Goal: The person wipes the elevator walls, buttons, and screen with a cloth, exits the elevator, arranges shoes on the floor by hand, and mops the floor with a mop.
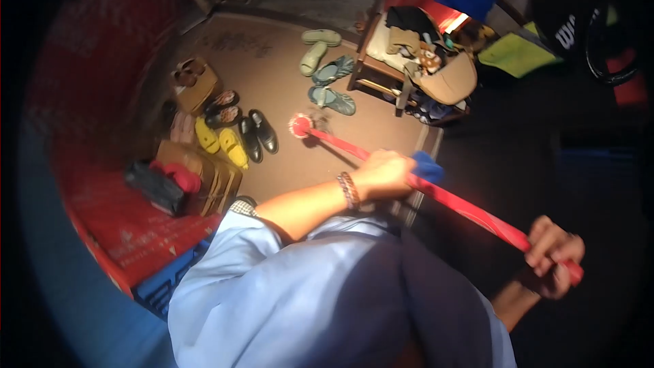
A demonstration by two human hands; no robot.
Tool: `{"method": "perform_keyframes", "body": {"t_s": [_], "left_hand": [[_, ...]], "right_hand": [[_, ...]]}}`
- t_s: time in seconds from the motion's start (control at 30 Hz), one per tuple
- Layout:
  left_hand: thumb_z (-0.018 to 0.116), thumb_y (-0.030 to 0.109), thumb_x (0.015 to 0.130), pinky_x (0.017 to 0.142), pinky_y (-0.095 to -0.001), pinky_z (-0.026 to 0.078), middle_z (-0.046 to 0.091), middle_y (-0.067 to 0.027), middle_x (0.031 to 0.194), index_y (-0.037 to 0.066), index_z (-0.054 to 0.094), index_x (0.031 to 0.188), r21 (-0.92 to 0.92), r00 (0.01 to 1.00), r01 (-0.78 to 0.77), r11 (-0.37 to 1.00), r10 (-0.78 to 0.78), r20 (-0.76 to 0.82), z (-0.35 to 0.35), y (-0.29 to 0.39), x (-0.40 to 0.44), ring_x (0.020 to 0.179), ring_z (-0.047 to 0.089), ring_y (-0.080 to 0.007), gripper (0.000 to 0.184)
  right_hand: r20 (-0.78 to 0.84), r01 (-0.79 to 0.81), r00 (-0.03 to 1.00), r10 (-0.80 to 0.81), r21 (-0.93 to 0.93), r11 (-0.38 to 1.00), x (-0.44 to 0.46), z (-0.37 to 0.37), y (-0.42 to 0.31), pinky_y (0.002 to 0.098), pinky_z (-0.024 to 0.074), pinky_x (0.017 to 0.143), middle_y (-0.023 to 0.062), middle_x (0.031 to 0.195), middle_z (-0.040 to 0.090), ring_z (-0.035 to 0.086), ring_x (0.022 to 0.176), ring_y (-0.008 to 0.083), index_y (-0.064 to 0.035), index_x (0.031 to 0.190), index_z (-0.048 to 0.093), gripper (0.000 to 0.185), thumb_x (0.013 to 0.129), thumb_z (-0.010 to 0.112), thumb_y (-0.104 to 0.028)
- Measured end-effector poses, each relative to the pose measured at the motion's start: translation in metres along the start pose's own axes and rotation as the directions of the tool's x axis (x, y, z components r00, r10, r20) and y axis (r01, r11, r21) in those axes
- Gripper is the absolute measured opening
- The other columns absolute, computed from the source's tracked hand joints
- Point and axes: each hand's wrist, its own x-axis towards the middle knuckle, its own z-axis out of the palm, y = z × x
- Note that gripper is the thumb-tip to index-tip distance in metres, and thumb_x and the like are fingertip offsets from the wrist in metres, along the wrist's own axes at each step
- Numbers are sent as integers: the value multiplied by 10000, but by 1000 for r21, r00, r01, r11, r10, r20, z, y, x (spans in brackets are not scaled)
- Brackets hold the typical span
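Note:
A long red stick runs slantwise from the floor at the centre to the lower right. My left hand is closed around its middle, with a beaded bracelet on the wrist. Near the upper end, at the right, the fingers of my right hand are wrapped round the stick. The round, red, bristly head at the far end is on or just above the brown floor; exact contact is unclear. Beside it are a dark smudge of debris and grey-blue shoes. Something blue shows behind my left hand.
Light green slippers lie farther back. Black shoes, yellow clogs and cardboard boxes stand to the left. At the back right, a wooden bench carries clothes and a tan bag. A floor ledge runs beside the dark area.

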Motion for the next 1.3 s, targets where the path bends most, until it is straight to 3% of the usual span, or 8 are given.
{"method": "perform_keyframes", "body": {"t_s": [0.13, 0.27, 0.4, 0.63, 0.87, 1.03, 1.17, 1.3], "left_hand": [[622, 402, 781, 776, -458, 499, 652, -213, 850, 44, 644, 819, -41, 983, 170, 985, -166, 83, 55, -94, -1, 890, 621, -400, 361], [689, 362, 745, 813, -447, 507, 672, -194, 886, 81, 678, 891, -92, 976, 181, 979, -168, 137, 128, -161, -17, 899, 639, -367, 316], [683, 332, 756, 826, -446, 501, 661, -205, 931, 88, 662, 921, -179, 934, 333, 926, -297, 201, 172, -135, -1, 924, 626, -382, 295], [685, 311, 789, 890, -546, 405, 607, -174, 1087, 72, 591, 1025, -194, 895, 359, 913, -396, -208, 225, -75, 102, 1068, 545, -378, 349], [722, 269, 721, 919, -549, 376, 626, -114, 1110, 77, 609, 1124, -48, 923, 143, 989, -150, -355, 269, -55, 207, 1141, 534, -289, 460], [672, 385, 733, 901, -516, 422, 642, -136, 1063, 131, 630, 1042, 214, 987, -150, 965, 132, 93, 313, -38, 241, 1054, 589, -314, 402], [641, 332, 745, 772, -485, 482, 649, -143, 896, 90, 629, 866, 8, 908, -326, 945, 311, 279, 358, 13, 227, 916, 626, -351, 271], [653, 270, 774, 844, -466, 476, 663, -140, 948, 90, 656, 994, -18, 781, -407, 913, 358, 512, 369, 62, 188, 972, 624, -327, 284]], "right_hand": [[-5, -283, 959, 283, 11, 959, -35, 33, 84, 441, 487, 774, 88, 684, 620, 628, 695, 243, -33, 823, 573, 112, 726, 627, -48], [167, -432, 863, 476, -244, 868, -51, 53, 132, 326, 512, 717, 101, 840, 652, 655, 788, 209, -26, 890, 615, 214, 699, 642, 67], [56, -539, 827, 559, -201, 818, -70, 14, 130, 307, 508, 725, 102, 847, 648, 651, 788, 197, -14, 884, 619, 192, 705, 624, 55], [73, -371, 911, 406, -284, 884, -79, -62, 115, 338, 509, 803, 101, 901, 646, 652, 812, 230, -20, 923, 623, 220, 719, 628, 62], [126, -247, 937, 326, -420, 873, -108, -130, 133, 383, 470, 886, 106, 989, 632, 627, 923, 259, -35, 968, 617, 248, 738, 656, 48], [-155, -383, 921, 357, -528, 758, -171, -140, 130, 372, 488, 817, 128, 1009, 623, 624, 883, 268, -34, 974, 613, 252, 737, 669, 32], [-488, -659, 731, 477, -324, 678, -207, -140, 84, 351, 492, 767, 146, 991, 626, 623, 821, 246, -35, 985, 612, 274, 726, 694, -2], [-379, -563, 826, 417, -523, 640, -221, -133, 39, 360, 493, 750, 133, 900, 644, 620, 750, 229, -15, 939, 631, 231, 728, 711, -65]]}}
